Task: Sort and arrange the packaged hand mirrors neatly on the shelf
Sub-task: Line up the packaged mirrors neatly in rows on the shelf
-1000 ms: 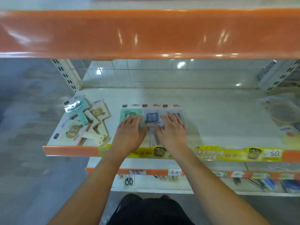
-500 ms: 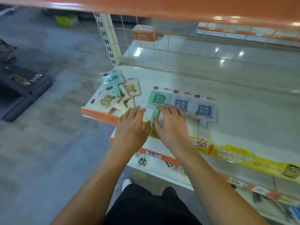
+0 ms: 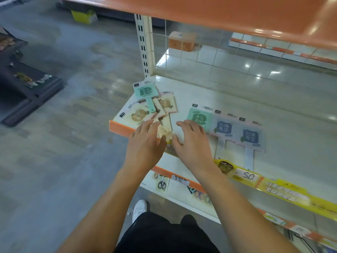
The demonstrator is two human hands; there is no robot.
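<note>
Neither grip has anything yet: left hand (image 3: 145,143) and right hand (image 3: 191,143) both hover with fingers spread and loosely bent over the front edge of the shelf (image 3: 273,110), nothing pinched as far as I can tell.

Only the head view here. The messy pile of beige mirrors (image 3: 138,115) plus one teal mirror (image 3: 145,92) sits at the shelf's left corner, just ahead of the left hand. Their handles run back-to-front, roughly, and fan toward the gap between the hands, so the cream handle ends (image 3: 165,130) are right at the left fingertips. Left hand looks nearer. The tidy row, a green mirror (image 3: 199,119) and two blue mirrors (image 3: 250,136), lies flat ahead and right of the right hand.
</note>
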